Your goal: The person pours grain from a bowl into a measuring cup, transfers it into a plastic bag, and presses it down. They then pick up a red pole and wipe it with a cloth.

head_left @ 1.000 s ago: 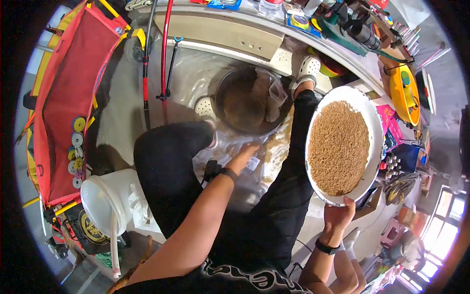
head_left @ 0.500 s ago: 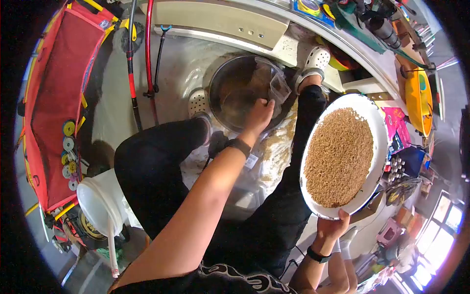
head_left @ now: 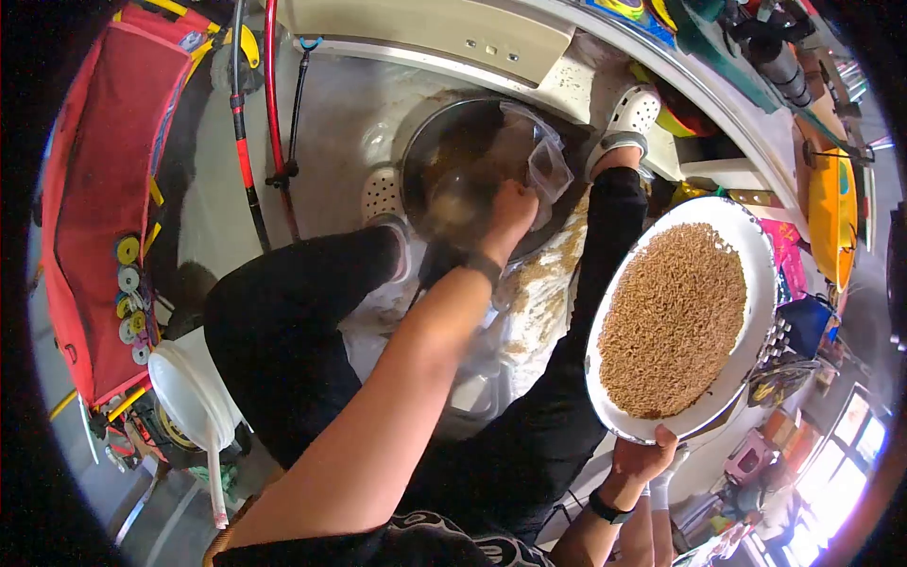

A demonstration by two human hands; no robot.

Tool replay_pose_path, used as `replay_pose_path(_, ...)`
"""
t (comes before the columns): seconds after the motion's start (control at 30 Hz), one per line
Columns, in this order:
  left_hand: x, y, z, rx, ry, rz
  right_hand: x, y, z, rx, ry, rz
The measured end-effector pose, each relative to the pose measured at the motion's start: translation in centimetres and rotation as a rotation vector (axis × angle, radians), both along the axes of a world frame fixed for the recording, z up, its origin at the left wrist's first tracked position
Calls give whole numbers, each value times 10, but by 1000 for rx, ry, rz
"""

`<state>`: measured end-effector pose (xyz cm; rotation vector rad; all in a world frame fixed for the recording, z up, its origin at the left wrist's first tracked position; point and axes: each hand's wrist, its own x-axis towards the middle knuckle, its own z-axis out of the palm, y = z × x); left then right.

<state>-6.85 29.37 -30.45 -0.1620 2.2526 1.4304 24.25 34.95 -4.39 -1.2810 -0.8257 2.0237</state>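
Note:
Inside a round dark basin point(head_left: 414, 170) on the floor, my left hand point(head_left: 515, 210) is closed on a crumpled clear plastic bag point(head_left: 550, 170). Brown material and a blurred pale patch show in the basin below the hand; their details are smeared. At the right, my right hand point(head_left: 646, 455) grips the near rim of a white enamel plate point(head_left: 761, 312), its thumb on top and its fingers mostly hidden underneath. Small brown pellets point(head_left: 673, 321) cover much of the plate, which is held tilted above the floor beside my right leg.
My feet in white clogs point(head_left: 382, 197) flank the basin. A white bucket point(head_left: 184, 392) and a red fabric carrier point(head_left: 109, 217) stand left, near upright poles point(head_left: 274, 104). A cabinet edge point(head_left: 425, 59) runs behind. Another person's lower legs point(head_left: 659, 529) show at bottom right.
The plate and my right hand have shifted slightly right and down in view. My left hand has moved a little within the basin, still on the bag. The whole view has shifted slightly.

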Motion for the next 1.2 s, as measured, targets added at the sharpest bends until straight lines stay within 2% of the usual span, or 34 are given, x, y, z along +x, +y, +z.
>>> replay_pose_path(0.07, 27, -26, 5, 24, 132, -90, 3, 6, -4, 81, -24, 72)
replay_pose_path(0.13, 67, -59, 9, -27, 338, 2, -6, 11, -6, 111, 24, 115)
replay_pose_path(0.2, 102, -88, 14, -272, 219, 44, -20, 12, -6, 75, 4, 133)
replay_pose_path(0.23, 109, -103, 5, -272, 227, 46, -31, 13, -1, 81, -74, 153)
replay_pose_path(0.27, 116, -118, -14, -200, -97, -46, -36, 18, -11, 180, 21, 220)
replay_pose_path(0.3, 117, -124, -20, -121, -420, -142, -41, 23, -13, 153, 56, 272)
replay_pose_path(0.33, 121, -120, -28, -112, -415, -140, -45, 25, -14, 123, 87, 326)
replay_pose_path(0.4, 120, -111, -30, 200, -830, 331, -55, 25, -19, 114, 69, 300)
replay_pose_path(0.43, 118, -109, -43, 212, -821, 329, -62, 19, -17, 126, 85, 287)
replay_pose_path(0.5, 120, -105, -57, 882, -897, 223, -63, 16, -23, 131, 86, 310)
replay_pose_path(0.53, 118, -103, -57, 890, -891, 221, -64, 17, -25, 127, 124, 330)
replay_pose_path(0.63, 108, -108, -48, 639, -905, 282, -72, 8, -24, 112, 89, 287)
replay_pose_path(0.8, 98, -114, -18, 578, -816, 309, -73, 7, -30, 98, 87, 316)
replay_pose_path(0.87, 94, -118, -4, 429, -630, 157, -76, 5, -28, 112, 82, 283)
replay_pose_path(0.9, 95, -117, 7, 431, -626, 149, -74, 6, -29, 113, 67, 281)
replay_pose_path(0.97, 97, -115, 31, 524, -257, 210, -70, 10, -31, 120, 56, 276)
replay_pose_path(1.0, 94, -116, 41, 529, -252, 200, -68, 11, -31, 131, 62, 304)
replay_pose_path(1.07, 86, -121, 59, 756, -258, 98, -64, 12, -27, 160, 71, 320)
replay_pose_path(1.13, 80, -131, 74, 776, -245, 22, -67, 7, -19, 151, 140, 283)
replay_pose_path(1.2, 77, -142, 98, 503, -238, -28, -65, 6, -17, 136, 161, 280)
